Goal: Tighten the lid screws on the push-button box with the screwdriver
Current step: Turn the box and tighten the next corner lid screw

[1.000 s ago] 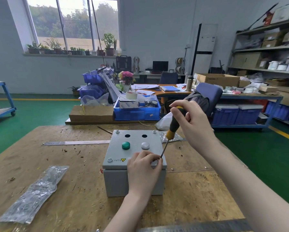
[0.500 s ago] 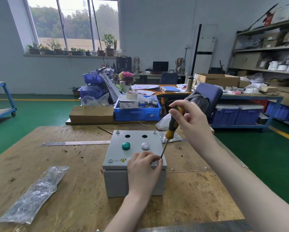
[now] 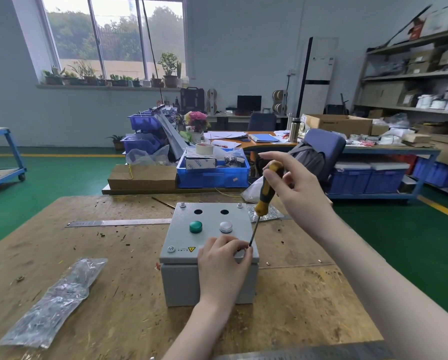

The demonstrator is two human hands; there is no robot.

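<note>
The box [image 3: 209, 245] is plain grey, with one green button [image 3: 195, 226] and one white [image 3: 226, 226] just beyond the left fingers [image 3: 237, 246]; a yellow triangle label [image 3: 191, 249] beside them; the screwdriver [image 3: 265, 196] handle black and yellow-orange in the right fingers [image 3: 271, 175].

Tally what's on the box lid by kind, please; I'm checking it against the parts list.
Green button: 1
White button: 1
Empty holes: 2
Screws in view: 3; the near-right corner is hidden by the left hand and the screwdriver tip
Warning label: 1
Total: 8
</note>
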